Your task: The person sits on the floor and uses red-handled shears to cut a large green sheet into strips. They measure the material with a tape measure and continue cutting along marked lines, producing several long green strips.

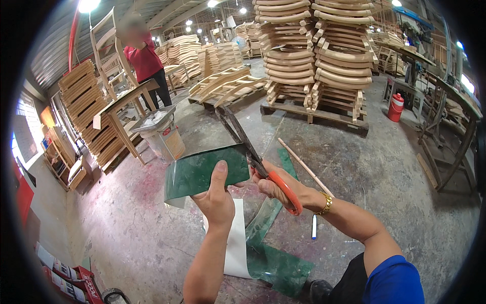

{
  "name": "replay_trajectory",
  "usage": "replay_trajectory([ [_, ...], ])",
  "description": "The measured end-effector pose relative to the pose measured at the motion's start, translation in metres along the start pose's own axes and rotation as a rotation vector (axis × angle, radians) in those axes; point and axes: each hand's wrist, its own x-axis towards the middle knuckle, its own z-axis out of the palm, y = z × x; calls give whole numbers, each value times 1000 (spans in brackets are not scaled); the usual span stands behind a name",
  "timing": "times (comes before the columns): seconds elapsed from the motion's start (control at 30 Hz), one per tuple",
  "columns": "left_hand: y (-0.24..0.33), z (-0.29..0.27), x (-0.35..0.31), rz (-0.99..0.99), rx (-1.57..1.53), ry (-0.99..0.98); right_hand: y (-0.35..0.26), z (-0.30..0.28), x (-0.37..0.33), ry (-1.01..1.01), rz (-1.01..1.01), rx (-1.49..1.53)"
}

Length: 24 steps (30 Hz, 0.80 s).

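Observation:
My left hand grips a curved strip of glossy green plastic sheet, thumb laid on its face and the other fingers behind. In my right hand is a pair of long scissors with orange handles and dark blades, pointing up and away. The blades stand slightly apart and cross the strip's right end; whether they bite into it I cannot tell. Below on the floor lie a larger green sheet piece and a white sheet, partly hidden by my left forearm.
A white marker and a thin wooden stick lie on the floor to the right. Ahead are a bucket, pallets of stacked chair parts and a red jug. A person in red stands at the far left.

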Motion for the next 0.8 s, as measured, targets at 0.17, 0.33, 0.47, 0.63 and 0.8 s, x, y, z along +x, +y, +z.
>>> replay_trajectory([
  [0.17,5,2,1,-6,-28,-16,6,-5,-1,-46,-30,24],
  [0.33,1,0,0,-14,-22,-13,-1,0,0,-41,-17,62],
  [0.47,2,5,-1,-33,-46,18,-1,2,-2,-19,-9,65],
  [0.63,-2,4,-1,-46,-46,50,2,4,-2,-38,-30,145],
  [0.8,-2,2,-1,-16,-41,61,8,9,-2,-87,43,326],
])
